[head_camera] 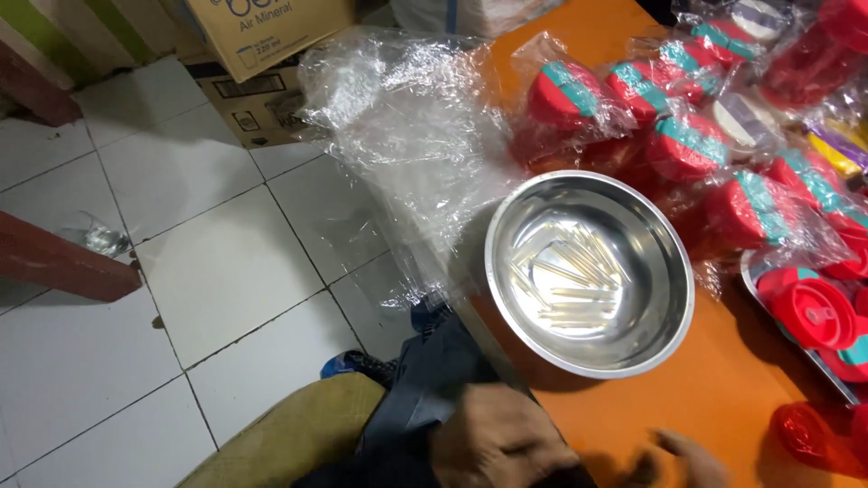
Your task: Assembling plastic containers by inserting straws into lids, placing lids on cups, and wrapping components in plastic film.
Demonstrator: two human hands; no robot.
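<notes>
Head view: left hand (502, 447) at 6 o'clock, blurred, knuckles up over dark cloth at the table (714, 398) edge; its grip can't be told. Right hand (683, 456) at 5 o'clock, fingers spread loose over bare orange tabletop, holding nothing. Nearest thing, at 12 o'clock from both: round shiny steel bowl (589, 271) on the table, holding thin clear straws (570, 271) in a loose fan. Crinkly clear plastic sheet (407, 136) hangs off the table edge at 10 o'clock. Red round containers with teal bands (687, 145), bagged in clear film, crowd 1 to 3 o'clock. Glossy white floor tiles (199, 226) at 9 o'clock, cardboard box (262, 45) at 11.
</notes>
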